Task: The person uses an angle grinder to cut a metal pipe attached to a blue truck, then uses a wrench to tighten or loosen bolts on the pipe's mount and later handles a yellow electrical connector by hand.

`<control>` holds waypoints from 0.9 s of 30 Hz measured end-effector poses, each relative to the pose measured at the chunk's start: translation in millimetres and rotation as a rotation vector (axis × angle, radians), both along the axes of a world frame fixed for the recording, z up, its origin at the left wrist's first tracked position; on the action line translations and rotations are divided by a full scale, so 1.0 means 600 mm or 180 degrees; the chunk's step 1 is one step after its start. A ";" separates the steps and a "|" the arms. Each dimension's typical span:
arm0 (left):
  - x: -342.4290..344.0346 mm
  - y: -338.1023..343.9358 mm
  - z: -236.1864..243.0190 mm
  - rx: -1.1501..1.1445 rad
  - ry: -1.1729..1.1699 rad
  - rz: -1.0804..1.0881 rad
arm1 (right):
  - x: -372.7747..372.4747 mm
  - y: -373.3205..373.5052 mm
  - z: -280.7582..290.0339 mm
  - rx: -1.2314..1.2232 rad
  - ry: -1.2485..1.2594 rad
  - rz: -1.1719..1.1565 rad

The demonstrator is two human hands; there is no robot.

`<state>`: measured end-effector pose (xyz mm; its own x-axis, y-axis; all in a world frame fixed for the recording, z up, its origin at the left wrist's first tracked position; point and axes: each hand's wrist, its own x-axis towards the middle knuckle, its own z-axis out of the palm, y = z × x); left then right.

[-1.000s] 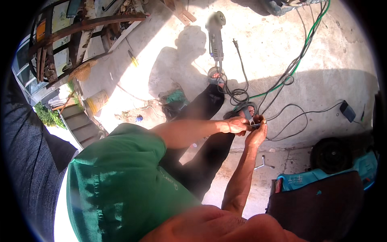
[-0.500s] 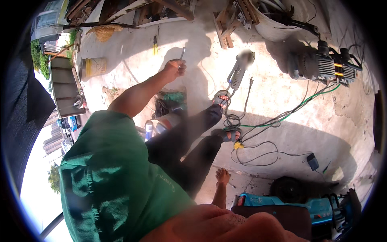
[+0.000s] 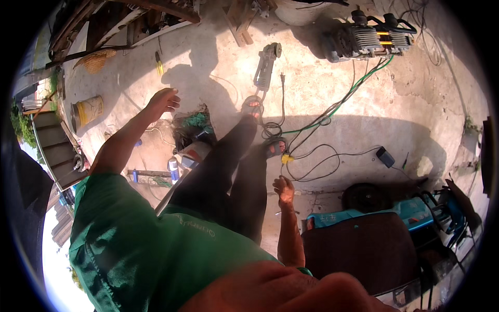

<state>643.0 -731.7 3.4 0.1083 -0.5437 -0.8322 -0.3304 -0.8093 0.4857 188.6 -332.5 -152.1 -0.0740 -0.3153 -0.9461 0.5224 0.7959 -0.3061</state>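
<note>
My left hand (image 3: pixel 165 100) reaches out above the concrete floor, fingers loosely apart, with nothing visible in it. A dark bag with green material (image 3: pixel 195 122) lies on the floor just beyond my left leg, nearest that hand. My right hand (image 3: pixel 284 190) hangs low beside my right leg, fingers loosely bent, with no object visible in it. A thin small tool (image 3: pixel 295 212) shows beside its wrist; its kind is unclear. Close to that arm is a teal vehicle (image 3: pixel 343 218) with a dark brown seat (image 3: pixel 364 249). An angle grinder (image 3: pixel 265 70) lies ahead of my feet.
Black and green cords (image 3: pixel 325 117) run from around my sandals to an air compressor (image 3: pixel 384 39). A yellow connector (image 3: pixel 286 158), a black adapter (image 3: pixel 384 157) and a tyre (image 3: pixel 366 197) are to the right. Leftward are a yellow bucket (image 3: pixel 89 112), a straw hat (image 3: pixel 96 61) and a yellow-handled tool (image 3: pixel 159 67).
The view has shifted, so the floor items appear further left and higher. My left hand has drawn back leftward; the slim metal tool it held no longer shows in it.
</note>
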 end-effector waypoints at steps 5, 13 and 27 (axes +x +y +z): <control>-0.118 0.324 0.020 0.1137 0.0314 -0.0829 | -0.027 0.120 0.004 0.0301 0.0200 0.0076; 0.023 0.517 -0.007 0.1424 -0.0460 -0.0096 | -0.042 0.383 -0.022 0.0924 -0.0015 0.0363; -0.152 0.601 -0.164 0.0224 0.0465 -0.0628 | 0.110 0.629 -0.089 0.0613 0.0303 -0.0106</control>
<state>551.9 -370.9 -94.9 -0.1185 -0.4826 -0.8678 -0.4157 -0.7695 0.4848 254.8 45.0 -205.7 -0.1733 -0.1252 -0.9769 0.5252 0.8273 -0.1992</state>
